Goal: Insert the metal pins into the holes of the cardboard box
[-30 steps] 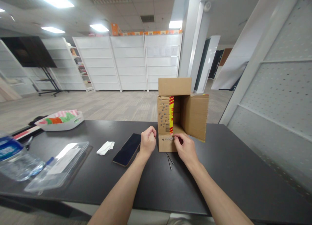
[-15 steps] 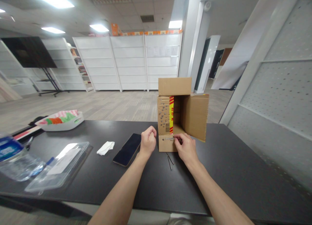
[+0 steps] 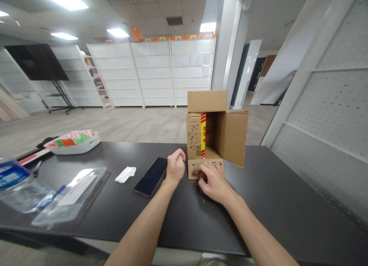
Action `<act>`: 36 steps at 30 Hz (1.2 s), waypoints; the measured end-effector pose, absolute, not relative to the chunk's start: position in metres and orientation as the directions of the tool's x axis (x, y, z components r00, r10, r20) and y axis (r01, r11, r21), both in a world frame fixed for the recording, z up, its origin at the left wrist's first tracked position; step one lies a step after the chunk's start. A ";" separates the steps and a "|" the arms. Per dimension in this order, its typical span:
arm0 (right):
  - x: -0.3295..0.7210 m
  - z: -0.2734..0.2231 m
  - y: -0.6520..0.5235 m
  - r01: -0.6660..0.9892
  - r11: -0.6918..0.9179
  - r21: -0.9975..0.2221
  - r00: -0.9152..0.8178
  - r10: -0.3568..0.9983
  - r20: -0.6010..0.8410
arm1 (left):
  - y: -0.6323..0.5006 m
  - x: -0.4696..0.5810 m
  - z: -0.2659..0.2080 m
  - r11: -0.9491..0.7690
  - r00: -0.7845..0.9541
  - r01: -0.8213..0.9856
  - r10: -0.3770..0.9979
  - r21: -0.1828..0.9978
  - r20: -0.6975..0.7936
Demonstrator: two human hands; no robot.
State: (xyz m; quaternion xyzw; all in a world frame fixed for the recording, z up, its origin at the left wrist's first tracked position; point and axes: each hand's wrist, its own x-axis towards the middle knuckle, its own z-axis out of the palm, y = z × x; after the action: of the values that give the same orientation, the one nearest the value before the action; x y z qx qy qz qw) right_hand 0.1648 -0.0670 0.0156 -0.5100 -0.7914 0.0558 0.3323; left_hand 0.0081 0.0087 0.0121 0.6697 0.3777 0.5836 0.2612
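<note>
My left hand (image 3: 176,167) is closed in a fist just left of an open cardboard box (image 3: 235,137); whatever it may hold is hidden. My right hand (image 3: 213,183) hovers low before the box's bottom front flap (image 3: 191,174), fingers bent downward, thumb and fingertips apart. Below its thumb a thin metal nail (image 3: 203,200) lies on the black table, partly covered by the hand. Along the flap runs a row of small round heads or holes, partly behind my fingers. More grey heads dot the left front flap (image 3: 194,137), beside a yellow and red tape strip (image 3: 203,135).
Left of my left hand lies a phone (image 3: 151,176), then a crumpled white tissue (image 3: 125,174). Further left are a clear plastic case (image 3: 71,197), a water bottle (image 3: 20,185) and a white basket (image 3: 79,149) with colourful contents. The black table (image 3: 273,204) extends right.
My right hand has moved left and slightly down from the flap's right part, uncovering more of the row there. It now covers part of the nails on the table. My left fist stays put.
</note>
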 end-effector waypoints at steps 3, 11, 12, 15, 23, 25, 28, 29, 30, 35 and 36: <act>0.163 0.018 -0.071 0.793 0.455 -0.405 -0.304 0.871 0.385 | 0.008 0.008 0.012 -0.577 0.036 0.197 0.812 0.793 0.582; 0.162 0.027 -0.079 0.852 0.390 -0.348 -0.329 0.918 0.223 | 0.010 0.008 0.012 -0.585 0.031 0.197 0.806 0.787 0.591; 0.163 0.028 -0.080 0.859 0.380 -0.342 -0.327 0.923 0.205 | 0.010 0.008 0.012 -0.585 0.031 0.198 0.806 0.787 0.591; 0.164 0.029 -0.082 0.881 0.352 -0.317 -0.312 0.934 0.173 | 0.009 0.008 0.012 -0.589 0.033 0.199 0.803 0.783 0.595; 0.167 0.036 -0.085 0.962 0.192 -0.194 -0.183 0.981 0.063 | 0.011 0.008 0.009 -0.569 0.032 0.196 0.818 0.799 0.574; 0.167 0.038 -0.085 0.975 0.151 -0.162 -0.147 0.989 0.034 | 0.010 0.008 0.009 -0.565 0.040 0.195 0.822 0.802 0.569; 0.166 0.039 -0.086 0.986 0.103 -0.134 -0.104 0.995 0.002 | 0.010 0.008 0.009 -0.559 0.046 0.196 0.826 0.805 0.562; 0.166 0.039 -0.086 0.988 0.088 -0.131 -0.089 0.996 -0.005 | 0.010 0.008 0.009 -0.557 0.045 0.198 0.827 0.806 0.560; 0.167 0.039 -0.086 0.989 0.076 -0.131 -0.078 0.997 -0.010 | 0.010 0.008 0.009 -0.555 0.044 0.201 0.828 0.807 0.559; 0.170 0.034 -0.085 0.988 0.064 -0.142 -0.060 0.998 0.027 | 0.010 0.008 0.010 -0.557 0.048 0.204 0.827 0.805 0.560; 0.170 0.033 -0.085 0.987 0.066 -0.146 -0.061 0.997 0.040 | 0.010 0.008 0.010 -0.558 0.048 0.201 0.827 0.805 0.560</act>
State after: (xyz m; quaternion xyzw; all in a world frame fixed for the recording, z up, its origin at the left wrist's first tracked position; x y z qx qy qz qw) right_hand 0.1703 -0.0847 0.0329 -0.6821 -0.7273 0.0396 0.0646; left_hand 0.0082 0.0102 0.0096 0.6706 0.3830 0.5737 0.2729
